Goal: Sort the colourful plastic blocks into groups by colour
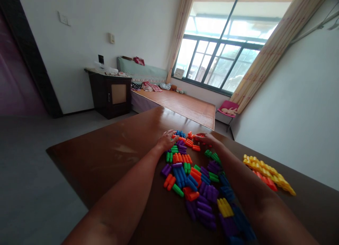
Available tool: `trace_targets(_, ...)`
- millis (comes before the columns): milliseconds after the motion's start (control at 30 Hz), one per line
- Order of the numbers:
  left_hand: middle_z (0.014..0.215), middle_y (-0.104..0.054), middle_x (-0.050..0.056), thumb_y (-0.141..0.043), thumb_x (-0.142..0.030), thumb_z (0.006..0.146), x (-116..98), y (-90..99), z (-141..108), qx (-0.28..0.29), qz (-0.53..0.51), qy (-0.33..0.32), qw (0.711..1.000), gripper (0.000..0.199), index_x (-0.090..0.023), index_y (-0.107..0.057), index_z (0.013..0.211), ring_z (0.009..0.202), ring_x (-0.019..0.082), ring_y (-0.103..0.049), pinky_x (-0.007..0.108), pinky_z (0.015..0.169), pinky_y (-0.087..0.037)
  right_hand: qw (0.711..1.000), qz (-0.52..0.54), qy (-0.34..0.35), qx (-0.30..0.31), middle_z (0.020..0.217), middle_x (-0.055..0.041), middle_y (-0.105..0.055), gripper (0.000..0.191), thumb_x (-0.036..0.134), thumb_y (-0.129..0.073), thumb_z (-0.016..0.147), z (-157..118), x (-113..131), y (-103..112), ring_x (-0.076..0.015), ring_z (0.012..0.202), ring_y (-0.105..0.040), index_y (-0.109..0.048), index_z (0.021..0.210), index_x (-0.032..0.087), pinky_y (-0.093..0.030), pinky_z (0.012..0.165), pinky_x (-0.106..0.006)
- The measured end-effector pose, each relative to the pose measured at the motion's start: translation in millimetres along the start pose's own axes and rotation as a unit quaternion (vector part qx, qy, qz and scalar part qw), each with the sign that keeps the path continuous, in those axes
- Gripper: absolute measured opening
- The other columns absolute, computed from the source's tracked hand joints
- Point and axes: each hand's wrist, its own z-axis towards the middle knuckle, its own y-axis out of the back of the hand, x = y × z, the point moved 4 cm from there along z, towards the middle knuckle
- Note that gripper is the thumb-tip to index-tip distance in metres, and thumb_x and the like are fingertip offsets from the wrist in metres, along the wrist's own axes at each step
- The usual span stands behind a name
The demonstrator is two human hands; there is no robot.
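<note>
Many finger-shaped plastic building blocks, joined side by side in small groups, lie spread over a brown table (116, 153). My left hand (166, 140) rests at the far left of the pile, fingers stretched over orange blocks and close to a blue group (180, 133). Across from it, my right hand (208, 138) has its fingers bent around orange blocks (200, 135), partly hiding them. Between and nearer than the hands lie orange blocks (182, 158), green blocks (178, 190), purple blocks (205, 209), blue blocks (180, 177) and a yellow group (225, 207).
To the right of my right arm, a long row of yellow blocks (268, 171) lies beside a red-orange row (266, 181). Past the table stand a bed (182, 102), a dark cabinet (106, 96) and a pink chair (228, 106). A window (219, 58) is behind.
</note>
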Motion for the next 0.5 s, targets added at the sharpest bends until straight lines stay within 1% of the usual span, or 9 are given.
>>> trace_targets(67, 0.139, -0.054, 0.010, -0.046, -0.050, 0.090, -2.9, 1.0, -1.0, 0.019, 0.009, 0.005, 1.000, 0.048, -0.022, -0.060, 0.127, 0.131, 0.026, -0.046, 0.039, 0.111, -0.034, 0.997, 0.012, 0.032, 0.074, 0.080, -0.0033, -0.073, 0.053, 0.065, -0.063, 0.071, -21.3, 14.4, -0.5, -0.0181, 0.067, -0.065, -0.075, 0.101, 0.023, -0.054, 0.068, -0.030)
trace_targets(133, 0.142, -0.051, 0.011, -0.044, -0.051, 0.091, -6.6, 1.7, -2.2, 0.038, 0.013, 0.007, 0.999, 0.050, -0.021, -0.058, 0.130, 0.133, 0.027, -0.044, 0.041, 0.112, -0.033, 0.987, 0.019, 0.099, 0.127, 0.093, -0.0042, -0.074, 0.052, 0.064, -0.065, 0.070, -44.6, 28.8, 4.8, -0.0208, 0.081, -0.067, -0.075, 0.101, 0.023, -0.054, 0.078, -0.032)
trace_targets(200, 0.143, -0.050, 0.011, -0.042, -0.051, 0.092, -10.0, 1.8, -3.5, 0.052, 0.014, 0.012, 0.998, 0.051, -0.021, -0.057, 0.130, 0.133, 0.027, -0.044, 0.044, 0.111, -0.034, 0.968, 0.034, 0.150, 0.200, 0.104, -0.0036, -0.072, 0.052, 0.062, -0.064, 0.073, -65.1, 39.0, 11.4, -0.0223, 0.094, -0.066, -0.074, 0.107, 0.024, -0.052, 0.088, -0.034)
trace_targets(233, 0.143, -0.050, 0.011, -0.043, -0.051, 0.091, -11.4, 1.6, -4.0, 0.056, 0.014, 0.014, 0.998, 0.050, -0.021, -0.058, 0.129, 0.132, 0.028, -0.045, 0.045, 0.109, -0.035, 0.960, 0.045, 0.158, 0.229, 0.107, -0.0033, -0.072, 0.052, 0.062, -0.061, 0.076, -71.6, 42.0, 15.0, -0.0225, 0.098, -0.065, -0.072, 0.110, 0.024, -0.051, 0.090, -0.034)
trace_targets(267, 0.141, -0.052, 0.010, -0.044, -0.052, 0.091, -12.5, 1.0, -4.3, 0.059, 0.014, 0.013, 0.998, 0.049, -0.022, -0.059, 0.127, 0.131, 0.028, -0.046, 0.045, 0.108, -0.037, 0.957, 0.055, 0.154, 0.238, 0.107, -0.0032, -0.072, 0.052, 0.062, -0.059, 0.079, -74.2, 43.9, 18.9, -0.0226, 0.100, -0.064, -0.071, 0.113, 0.025, -0.051, 0.090, -0.035)
trace_targets(300, 0.139, -0.054, 0.009, -0.045, -0.052, 0.090, -13.5, 0.1, -4.5, 0.062, 0.011, 0.006, 0.998, 0.047, -0.024, -0.061, 0.124, 0.129, 0.028, -0.048, 0.045, 0.106, -0.039, 0.963, 0.063, 0.143, 0.220, 0.107, -0.0033, -0.072, 0.052, 0.062, -0.055, 0.082, -72.4, 45.2, 22.9, -0.0226, 0.101, -0.064, -0.070, 0.115, 0.025, -0.052, 0.089, -0.036)
trace_targets(400, 0.128, -0.064, 0.004, -0.043, -0.052, 0.091, -13.8, -3.6, -4.2, 0.071, -0.014, -0.028, 0.997, 0.041, -0.028, -0.067, 0.113, 0.119, 0.024, -0.057, 0.036, 0.100, -0.044, 0.990, 0.053, 0.112, 0.061, 0.114, -0.0057, -0.069, 0.053, 0.062, -0.044, 0.088, -47.1, 50.5, 27.9, -0.0232, 0.104, -0.063, -0.068, 0.118, 0.025, -0.050, 0.091, -0.040)
trace_targets(433, 0.123, -0.066, 0.002, -0.042, -0.052, 0.091, -12.5, -4.7, -3.7, 0.072, -0.025, -0.035, 0.996, 0.040, -0.029, -0.069, 0.110, 0.114, 0.022, -0.060, 0.032, 0.098, -0.046, 0.994, 0.039, 0.102, 0.018, 0.121, -0.0075, -0.067, 0.054, 0.062, -0.042, 0.090, -35.2, 53.5, 23.8, -0.0238, 0.109, -0.062, -0.066, 0.121, 0.024, -0.048, 0.095, -0.041)
trace_targets(500, 0.111, -0.071, 0.001, -0.041, -0.051, 0.092, -8.1, -6.5, -2.1, 0.068, -0.047, -0.034, 0.996, 0.040, -0.028, -0.072, 0.103, 0.106, 0.021, -0.064, 0.028, 0.091, -0.049, 0.996, 0.002, 0.084, -0.021, 0.132, -0.0119, -0.060, 0.057, 0.060, -0.038, 0.092, -10.4, 61.4, 7.5, -0.0260, 0.119, -0.056, -0.062, 0.126, 0.020, -0.042, 0.102, -0.045)
